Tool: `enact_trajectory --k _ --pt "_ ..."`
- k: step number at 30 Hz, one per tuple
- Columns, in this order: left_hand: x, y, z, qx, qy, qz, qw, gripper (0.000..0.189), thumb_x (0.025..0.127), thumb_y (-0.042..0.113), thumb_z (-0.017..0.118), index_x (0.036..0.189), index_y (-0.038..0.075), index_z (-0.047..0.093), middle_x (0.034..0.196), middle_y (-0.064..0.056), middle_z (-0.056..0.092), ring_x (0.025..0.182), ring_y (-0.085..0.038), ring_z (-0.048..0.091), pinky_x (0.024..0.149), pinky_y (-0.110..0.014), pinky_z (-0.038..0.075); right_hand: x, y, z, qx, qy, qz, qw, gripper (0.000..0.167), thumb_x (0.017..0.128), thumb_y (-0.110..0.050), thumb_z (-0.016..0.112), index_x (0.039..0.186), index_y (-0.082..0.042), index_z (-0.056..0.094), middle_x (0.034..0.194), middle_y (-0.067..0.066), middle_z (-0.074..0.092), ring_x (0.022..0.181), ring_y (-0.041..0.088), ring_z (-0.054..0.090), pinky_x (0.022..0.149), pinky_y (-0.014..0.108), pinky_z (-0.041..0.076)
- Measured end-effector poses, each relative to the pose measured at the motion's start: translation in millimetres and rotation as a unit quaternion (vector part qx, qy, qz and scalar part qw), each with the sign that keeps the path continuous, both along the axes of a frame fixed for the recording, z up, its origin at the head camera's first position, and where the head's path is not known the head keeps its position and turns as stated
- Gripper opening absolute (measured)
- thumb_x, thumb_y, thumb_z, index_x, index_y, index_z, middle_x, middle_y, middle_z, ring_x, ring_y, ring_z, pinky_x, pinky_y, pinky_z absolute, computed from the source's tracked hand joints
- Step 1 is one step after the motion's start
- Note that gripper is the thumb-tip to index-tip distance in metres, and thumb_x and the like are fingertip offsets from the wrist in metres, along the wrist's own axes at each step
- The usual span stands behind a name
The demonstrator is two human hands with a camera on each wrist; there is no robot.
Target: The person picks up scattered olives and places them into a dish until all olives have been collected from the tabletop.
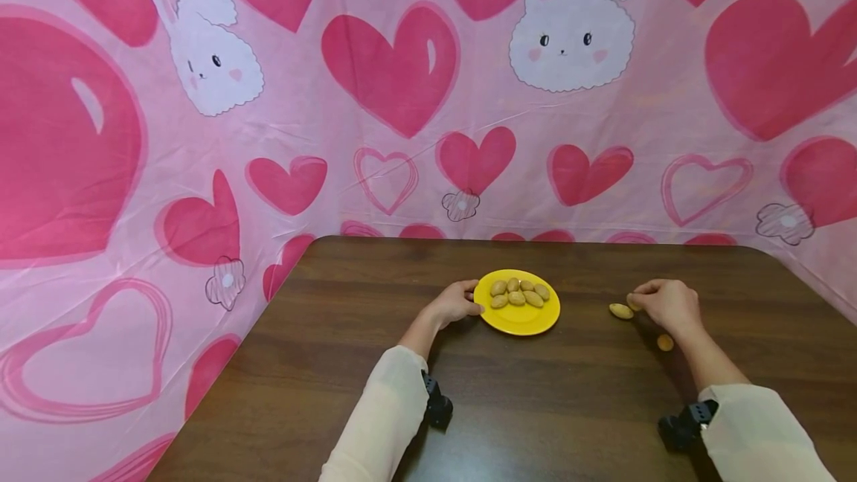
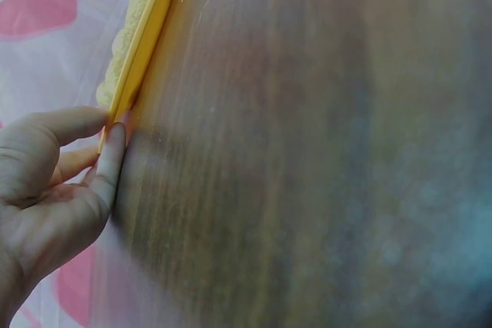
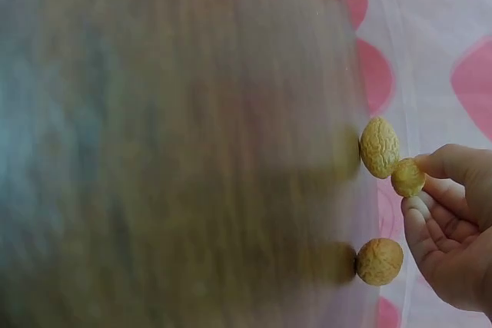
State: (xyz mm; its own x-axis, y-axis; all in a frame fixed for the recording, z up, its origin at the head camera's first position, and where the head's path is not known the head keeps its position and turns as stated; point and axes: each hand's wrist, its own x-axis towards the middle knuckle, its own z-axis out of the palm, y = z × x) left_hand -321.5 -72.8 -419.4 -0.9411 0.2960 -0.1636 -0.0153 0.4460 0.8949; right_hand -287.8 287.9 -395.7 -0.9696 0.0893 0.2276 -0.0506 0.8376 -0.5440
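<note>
A yellow plate (image 1: 518,323) lies on the table with several wrinkled, tan, oval dried fruits (image 1: 516,297) grouped on its far half. At the plate's left rim is my left hand (image 1: 454,302); its thumb and fingers pinch the edge (image 2: 115,105), seen side-on in the left wrist view. To the right of the plate, my right hand (image 1: 669,305) pinches one small dried fruit (image 3: 408,177) between thumb and fingertips. Just left of those fingertips lies a longer, deeply creased dried fruit (image 3: 380,148). A rounder, browner one (image 3: 379,261) sits nearer me, below the hand.
The brown wooden table (image 1: 549,407) has rounded far corners. Behind it hangs a pink cloth (image 1: 482,95) printed with hearts and rabbits. Black wrist cameras (image 1: 437,402) are strapped over both pale sleeves (image 1: 382,415).
</note>
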Motion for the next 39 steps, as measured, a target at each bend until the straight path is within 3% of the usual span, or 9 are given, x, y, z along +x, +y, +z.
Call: enact_trajectory --k 6,16,24,31,39 --pt "-0.5 0.4 -0.5 -0.003 0.001 0.0 1.0 0.064 0.083 0.003 0.066 0.14 0.004 0.038 0.119 -0.01 0.053 0.097 -0.02 0.05 0.09 -0.034 0.045 -2.0 -6 -0.7 0.002 0.036 0.019 0.9992 0.027 0.083 -0.022 0.066 0.087 0.004 0.069 0.087 0.022 0.066 0.094 0.05 0.05 0.089 0.06 0.025" --pt "-0.8 1.0 0.1 -0.005 0.003 0.002 1.0 0.063 0.083 0.003 0.066 0.139 0.004 0.039 0.117 -0.009 0.053 0.095 -0.02 0.05 0.088 -0.033 0.046 -4.0 -18 1.9 -0.016 0.043 0.027 0.9986 0.029 0.084 -0.026 0.066 0.09 0.002 0.069 0.086 0.02 0.067 0.095 0.051 0.048 0.086 0.059 0.03" --pt "-1.2 0.6 -1.1 -0.003 0.003 0.003 1.0 0.064 0.082 0.003 0.067 0.139 0.003 0.039 0.116 -0.009 0.054 0.094 -0.019 0.051 0.087 -0.031 0.046 -6.3 -28 1.6 -0.034 0.027 0.041 0.9982 0.036 0.083 -0.038 0.067 0.093 -0.003 0.07 0.09 0.015 0.068 0.089 0.037 0.057 0.074 0.045 0.045" --pt "-1.7 0.3 -1.0 -0.002 0.005 0.001 1.0 0.064 0.082 0.003 0.067 0.139 0.003 0.039 0.116 -0.009 0.054 0.094 -0.019 0.051 0.087 -0.031 0.046 -8.4 -39 3.3 -0.051 0.016 0.056 0.997 0.042 0.081 -0.041 0.069 0.095 -0.001 0.07 0.082 0.011 0.068 0.067 0.021 0.059 0.057 0.028 0.046" --pt "-2.2 0.4 -0.4 -0.001 0.003 -0.001 1.0 0.064 0.082 0.003 0.066 0.14 0.004 0.039 0.115 -0.009 0.054 0.094 -0.019 0.051 0.087 -0.031 0.046 -10.1 -53 3.2 -0.03 0.031 0.078 0.996 0.031 0.082 -0.032 0.07 0.092 -0.002 0.071 0.084 0.013 0.067 0.074 0.026 0.055 0.06 0.03 0.044"
